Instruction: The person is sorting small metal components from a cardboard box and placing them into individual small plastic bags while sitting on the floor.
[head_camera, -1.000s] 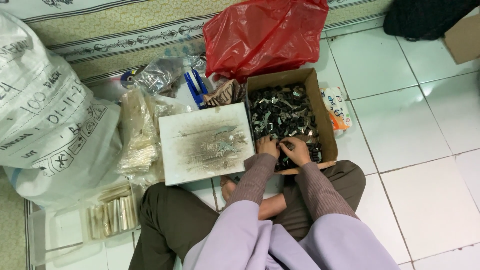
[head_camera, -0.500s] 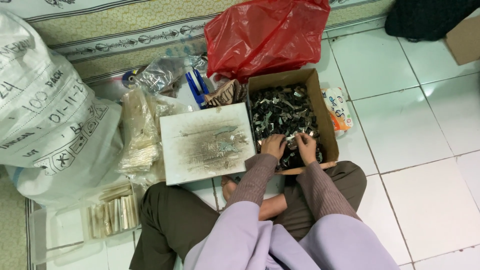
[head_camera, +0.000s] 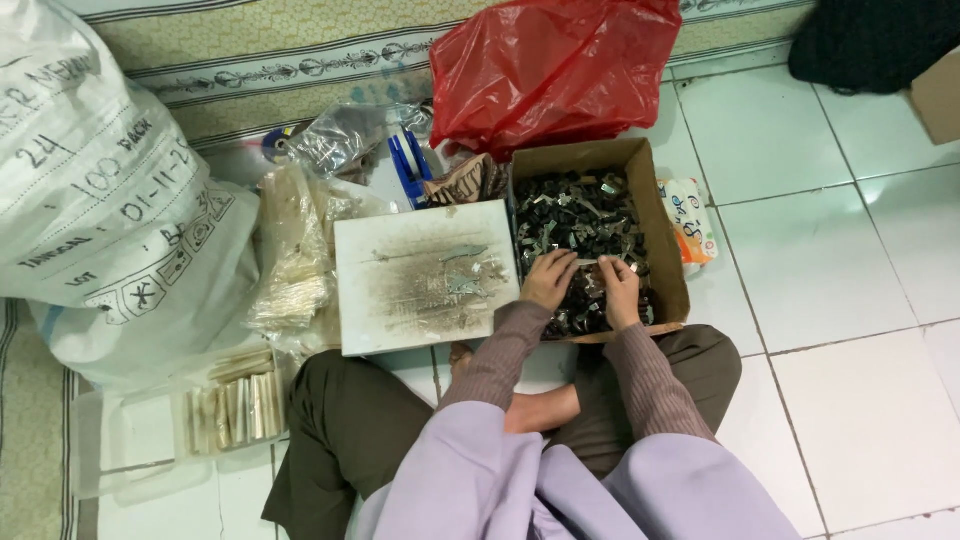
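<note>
At the far left of the tiled floor a big white woven sack leans against the patterned mat edge, and below it, near the floor's lower left corner, a clear plastic tub holds a row of pale strips. Next comes a clear bag of thin pale sticks, then a white board, stained dark in its middle, lying flat just in front of the seated person's knees. Blue scissors handles and a red plastic bag sit behind it. Right of the board, touching its edge, stands an open cardboard box full of small dark metal pieces. Both hands are down in the box's near end: the left hand has its fingers curled into the pieces, the right hand likewise; whether either has actually pinched a piece cannot be told. A small printed packet lies against the box's right wall.
</note>
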